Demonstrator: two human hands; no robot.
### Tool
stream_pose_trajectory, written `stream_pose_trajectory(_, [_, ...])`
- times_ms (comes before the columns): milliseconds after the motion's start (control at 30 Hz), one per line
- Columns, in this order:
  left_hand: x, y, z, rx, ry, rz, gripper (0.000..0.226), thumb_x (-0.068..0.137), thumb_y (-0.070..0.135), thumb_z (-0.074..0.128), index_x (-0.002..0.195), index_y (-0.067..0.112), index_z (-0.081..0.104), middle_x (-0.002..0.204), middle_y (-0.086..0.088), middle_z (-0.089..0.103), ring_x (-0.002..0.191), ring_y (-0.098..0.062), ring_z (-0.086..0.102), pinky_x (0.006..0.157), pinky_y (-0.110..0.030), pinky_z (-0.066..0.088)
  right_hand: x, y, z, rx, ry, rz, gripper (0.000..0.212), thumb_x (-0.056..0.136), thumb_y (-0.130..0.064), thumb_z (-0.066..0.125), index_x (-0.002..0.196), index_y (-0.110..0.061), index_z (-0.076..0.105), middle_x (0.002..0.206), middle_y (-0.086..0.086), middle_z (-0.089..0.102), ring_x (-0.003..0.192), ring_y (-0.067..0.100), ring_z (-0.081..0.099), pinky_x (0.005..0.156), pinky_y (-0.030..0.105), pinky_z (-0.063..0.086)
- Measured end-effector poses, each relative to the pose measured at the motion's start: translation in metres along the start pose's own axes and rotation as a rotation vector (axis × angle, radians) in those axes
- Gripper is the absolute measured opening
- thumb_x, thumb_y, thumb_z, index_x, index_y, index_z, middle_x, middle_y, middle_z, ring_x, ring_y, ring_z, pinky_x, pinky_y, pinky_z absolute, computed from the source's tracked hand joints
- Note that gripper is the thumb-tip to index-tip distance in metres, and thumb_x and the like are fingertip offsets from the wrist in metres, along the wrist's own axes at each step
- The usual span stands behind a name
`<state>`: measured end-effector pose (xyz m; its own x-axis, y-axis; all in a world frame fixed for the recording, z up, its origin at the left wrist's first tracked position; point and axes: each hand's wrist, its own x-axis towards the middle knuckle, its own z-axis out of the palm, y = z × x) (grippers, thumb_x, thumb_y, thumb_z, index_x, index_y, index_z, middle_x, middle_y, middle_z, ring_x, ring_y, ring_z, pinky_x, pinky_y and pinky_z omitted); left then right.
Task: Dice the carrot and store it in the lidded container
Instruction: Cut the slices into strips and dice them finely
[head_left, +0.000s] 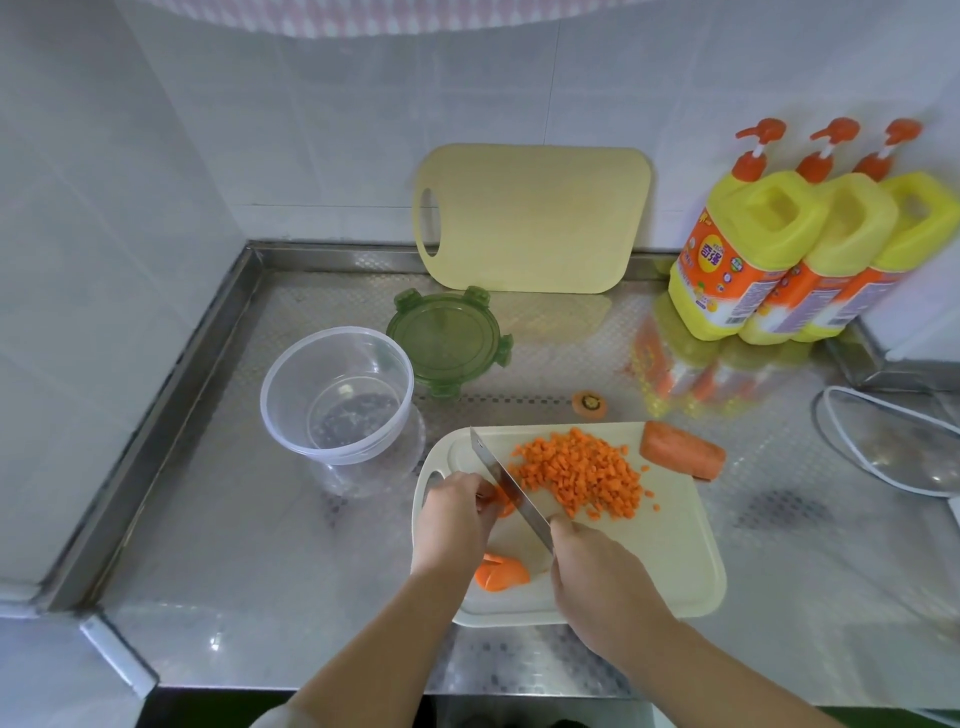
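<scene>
Left hand knuckles-up, fingers curled, pinning carrot piece on board. Right hand fisted round knife, blade angled forward-left.

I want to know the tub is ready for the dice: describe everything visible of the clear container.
The clear container is a round, see-through plastic tub with a thick rim, standing upright and open on the steel counter, left of the white cutting board. No carrot is in it. Its green lid lies flat just behind it.
</scene>
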<state>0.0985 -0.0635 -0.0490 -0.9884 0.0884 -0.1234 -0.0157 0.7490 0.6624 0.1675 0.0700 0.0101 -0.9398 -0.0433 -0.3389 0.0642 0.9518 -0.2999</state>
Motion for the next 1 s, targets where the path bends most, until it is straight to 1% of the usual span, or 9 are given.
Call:
stream_pose_trajectory(167, [0.003,0.000,0.003,0.045,-0.003,-0.026,0.012,0.089,0.020,0.063,0.096,0.014,0.071,0.095,0.001,0.067,0.079,-0.006,0.042,0.069,-0.016,0.039,0.005,-0.002,0.005,0.002,-0.011,0.013,0.025,0.097,-0.008,0.039,0.120,-0.016,0.046,0.091,-0.003,0.051,0.075,0.015,0.050,0.059,0.019,0.034])
stream_pose_trajectory(333, [0.004,0.002,0.001,0.025,-0.027,-0.037,0.014,0.090,0.017,0.059,0.092,0.015,0.073,0.091,0.003,0.069,0.074,-0.006,0.043,0.065,-0.014,0.036,0.010,-0.005,0.008,-0.046,-0.046,0.038,0.030,0.095,-0.004,0.039,0.122,-0.015,0.046,0.107,0.000,0.060,0.093,0.017,0.061,0.066,0.021,0.038])
stream_pose_trajectory(433, [0.006,0.002,-0.001,-0.004,-0.041,-0.047,0.013,0.089,0.016,0.060,0.093,0.015,0.072,0.091,0.004,0.065,0.079,-0.007,0.047,0.068,-0.016,0.038,0.014,0.000,0.010,-0.001,-0.063,0.059,0.022,0.096,-0.008,0.039,0.115,-0.015,0.048,0.090,-0.003,0.054,0.084,0.016,0.058,0.067,0.023,0.041])
stream_pose_trajectory(567, [0.001,0.004,-0.008,-0.093,-0.069,-0.019,0.010,0.085,0.010,0.065,0.086,0.017,0.071,0.079,0.015,0.054,0.082,-0.007,0.053,0.080,-0.020,0.046,0.016,0.011,0.007,0.086,-0.012,0.061,0.008,0.099,-0.021,0.037,0.093,-0.021,0.042,0.076,-0.008,0.046,0.078,0.014,0.055,0.072,0.025,0.043])
stream_pose_trajectory(633, [0.000,0.003,-0.012,-0.133,-0.077,-0.005,0.010,0.084,0.008,0.067,0.082,0.018,0.069,0.077,0.021,0.049,0.074,-0.002,0.053,0.078,-0.017,0.046,0.012,0.011,0.004,0.082,0.032,0.043,0.009,0.099,-0.022,0.037,0.099,-0.021,0.047,0.080,-0.006,0.052,0.080,0.015,0.057,0.071,0.026,0.044])
stream_pose_trajectory(700, [-0.002,0.002,-0.015,-0.127,-0.096,0.006,0.019,0.084,0.009,0.068,0.076,0.025,0.063,0.078,0.020,0.048,0.076,-0.004,0.055,0.072,-0.010,0.043,0.007,0.008,0.001,0.051,0.047,0.002,0.019,0.098,-0.020,0.037,0.114,-0.018,0.048,0.087,-0.002,0.056,0.081,0.018,0.058,0.067,0.027,0.044])
stream_pose_trajectory(800, [-0.001,-0.002,-0.014,-0.121,-0.088,0.016,0.021,0.084,0.012,0.069,0.075,0.028,0.059,0.080,0.017,0.048,0.083,-0.010,0.055,0.067,-0.004,0.039,0.004,0.002,0.001,0.013,0.034,-0.048,0.022,0.098,-0.015,0.037,0.118,-0.016,0.047,0.074,-0.012,0.038,0.074,0.016,0.050,0.052,0.021,0.031])
stream_pose_trajectory(867, [-0.001,-0.003,-0.013,-0.094,-0.068,0.026,0.009,0.084,0.013,0.069,0.083,0.021,0.065,0.079,0.016,0.047,0.081,-0.011,0.055,0.069,-0.007,0.041,0.003,0.000,0.002,0.011,0.040,-0.050,0.022,0.098,-0.013,0.036,0.118,-0.017,0.046,0.074,-0.013,0.036,0.075,0.015,0.049,0.051,0.021,0.029])
stream_pose_trajectory(1000, [0.000,-0.002,-0.010,-0.057,-0.024,0.038,0.006,0.086,0.015,0.067,0.090,0.014,0.072,0.075,0.015,0.047,0.083,-0.014,0.060,0.077,-0.021,0.048,0.003,-0.001,0.003,0.015,0.033,-0.011,0.029,0.097,-0.010,0.037,0.125,-0.016,0.044,0.103,-0.001,0.058,0.084,0.017,0.056,0.063,0.024,0.033])
